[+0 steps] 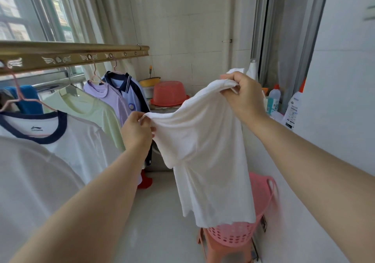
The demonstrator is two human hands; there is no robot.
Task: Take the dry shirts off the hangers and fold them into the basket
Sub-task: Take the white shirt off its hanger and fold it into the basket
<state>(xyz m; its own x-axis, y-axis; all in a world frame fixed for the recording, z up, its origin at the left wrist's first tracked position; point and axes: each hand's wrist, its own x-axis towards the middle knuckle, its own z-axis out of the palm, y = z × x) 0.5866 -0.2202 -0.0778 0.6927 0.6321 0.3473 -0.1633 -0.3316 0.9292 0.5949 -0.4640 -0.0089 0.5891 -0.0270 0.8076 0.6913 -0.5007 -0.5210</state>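
Left hand (136, 129), right hand (241, 94), fingers pinching white shirt (205, 151) above pink basket (239, 236)

A narrow balcony room with white tiled walls (182, 29) and a pale, glossy tiled floor (158, 222). On the left, a metal-framed window (30, 15) lets in bright daylight, with sheer white curtains (85, 9) drawn to its right side. A gold-coloured metal drying rail (71, 56), punched with holes and wing motifs, runs across below it. Against the far wall, an upturned orange-red plastic basin (168, 93) sits on a low ledge, a yellow basin (150, 81) behind it. On the right, a grey sliding-door frame (265, 29) stands beside white plastic detergent bottles (292, 106).
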